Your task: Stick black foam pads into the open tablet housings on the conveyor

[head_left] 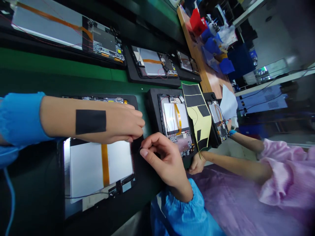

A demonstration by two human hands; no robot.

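Note:
My left hand (pixel 123 123) reaches in from the left, back upward, its fingers pressed together over the edge of an opened tablet-like device (pixel 85 167) on a black pad. Whatever those fingertips hold is hidden. A black rectangular patch (pixel 91 122) lies on the back of my left wrist. Close beside it, my right hand (pixel 162 154) has thumb and index finger nearly together at a tiny dark item, too small to name. The device shows silver panels, an orange ribbon strip (pixel 105 165) and a thin black wire.
Similar opened devices lie at the upper left (pixel 59 28), top centre (pixel 155 62) and right of my hands (pixel 174 119). A yellow sheet with black patches (pixel 203 123) overlaps the pads. A co-worker's hand (pixel 197 163) is at its lower end. Blue bins (pixel 213 46) stand on a wooden bench.

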